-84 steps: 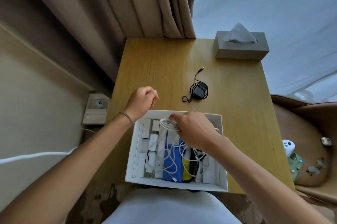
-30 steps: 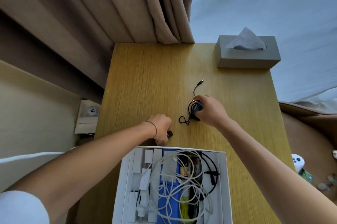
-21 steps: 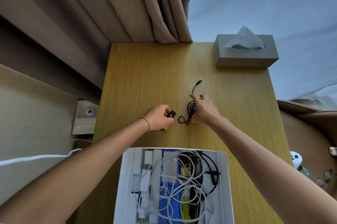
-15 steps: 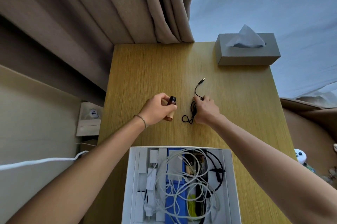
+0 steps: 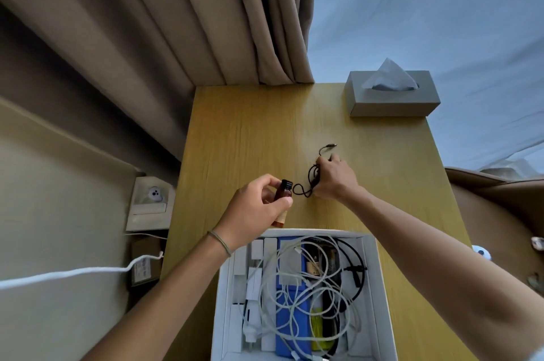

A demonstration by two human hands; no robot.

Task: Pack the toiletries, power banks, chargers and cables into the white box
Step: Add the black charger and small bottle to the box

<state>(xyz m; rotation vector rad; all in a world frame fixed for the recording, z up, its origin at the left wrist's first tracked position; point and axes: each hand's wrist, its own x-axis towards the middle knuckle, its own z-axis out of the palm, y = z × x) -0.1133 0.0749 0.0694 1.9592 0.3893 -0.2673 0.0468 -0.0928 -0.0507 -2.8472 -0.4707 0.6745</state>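
While bare wooden table (image 5: 250, 131) stretches beyond them to the tissue box (image 5: 391, 98), the left hand (image 5: 254, 210) now lifts a small brown bottle (image 5: 283, 193) above the white box (image 5: 379, 278), and the right hand (image 5: 335, 178) stays clenched on the black cable (image 5: 306, 188).

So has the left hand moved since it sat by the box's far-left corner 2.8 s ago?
Yes. The left hand now holds a small brown bottle over the table, beyond the white box, nearer the black cable.
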